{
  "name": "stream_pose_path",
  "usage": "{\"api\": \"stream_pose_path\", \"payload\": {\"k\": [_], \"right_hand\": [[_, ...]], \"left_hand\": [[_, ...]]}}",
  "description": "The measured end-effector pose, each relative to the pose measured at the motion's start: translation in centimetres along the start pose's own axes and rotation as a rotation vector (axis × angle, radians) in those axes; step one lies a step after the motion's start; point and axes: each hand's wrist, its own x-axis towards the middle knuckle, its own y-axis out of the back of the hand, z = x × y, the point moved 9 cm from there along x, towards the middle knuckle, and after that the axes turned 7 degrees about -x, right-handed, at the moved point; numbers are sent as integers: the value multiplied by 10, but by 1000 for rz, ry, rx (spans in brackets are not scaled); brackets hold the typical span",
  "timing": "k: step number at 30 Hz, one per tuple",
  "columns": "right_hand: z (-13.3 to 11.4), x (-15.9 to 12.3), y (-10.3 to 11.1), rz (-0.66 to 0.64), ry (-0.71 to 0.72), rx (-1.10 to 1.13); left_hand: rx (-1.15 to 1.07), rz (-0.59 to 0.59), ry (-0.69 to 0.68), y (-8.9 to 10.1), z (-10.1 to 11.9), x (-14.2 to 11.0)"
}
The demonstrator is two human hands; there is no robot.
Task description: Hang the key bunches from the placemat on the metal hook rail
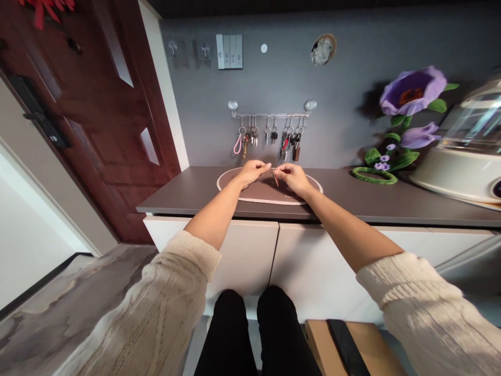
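My left hand (252,173) and my right hand (293,177) meet above an oval brown mat (250,190) on the counter. Both are closed in a pinch on what looks like a small key ring (272,168), mostly covered by my fingertips. From my right fingers a thin reddish piece (276,180) dangles, too small to make out fully. On the wall just beyond my hands, a clear rail (270,115) carries several hooks with bunches of keys (287,140). A pink loop strap (238,144) hangs at its left end.
A purple artificial flower (413,94) and a cream appliance (462,162) stand at the right on the dark counter (183,190). White cabinet doors (242,250) are below. A cardboard box (317,339) lies near my legs. At the left is a red-brown door (102,115).
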Motion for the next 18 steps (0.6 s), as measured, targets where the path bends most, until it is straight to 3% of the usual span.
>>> {"api": "stream_pose_path", "payload": {"k": [5,12,18], "right_hand": [[16,4,7,87,-92,115],[25,10,21,178,-85,159],[37,10,44,301,-147,218]], "left_hand": [[59,32,5,1,0,-2],[189,93,-76,-3,8,-3],[338,92,-112,-9,1,4]]}}
